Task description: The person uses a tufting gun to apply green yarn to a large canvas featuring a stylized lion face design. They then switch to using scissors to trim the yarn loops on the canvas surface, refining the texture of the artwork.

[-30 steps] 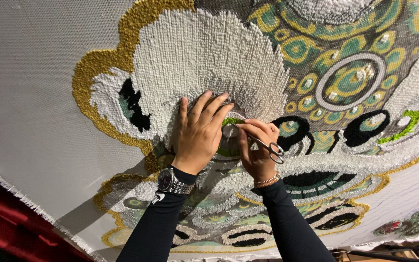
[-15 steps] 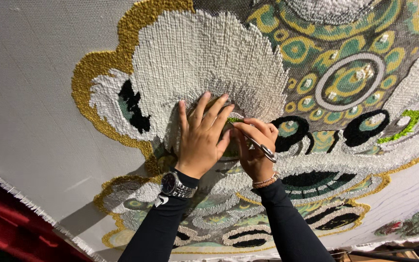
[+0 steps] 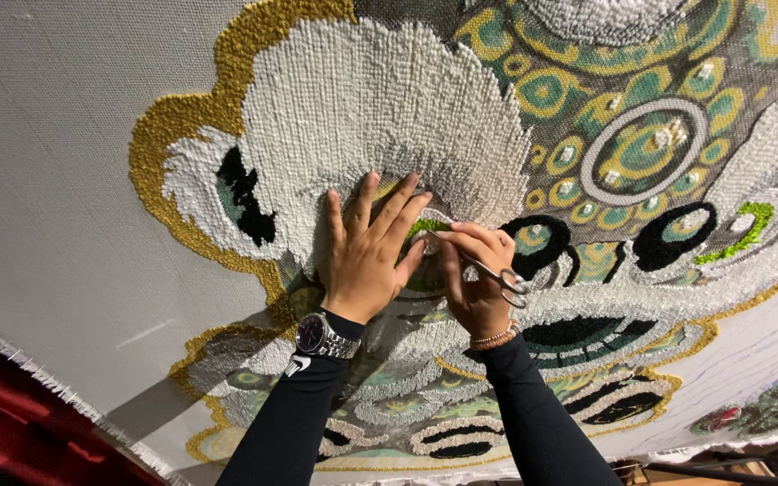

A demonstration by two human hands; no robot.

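From the head view I see my left hand [image 3: 373, 256] pressed flat, fingers spread and released, on the tufted rug [image 3: 389, 117], just at 9 o'clock of my right hand [image 3: 474, 279]. The right fingers are clenched around small metal scissors [image 3: 488, 268], near the frame's centre. I judge the scissors light, stiff and sharp, best held by the loops at 4 o'clock. Their long axis runs 10 to 4 o'clock, tips pointing at 10 toward a green yarn patch [image 3: 427, 225]. The pile looks soft and snaggable.
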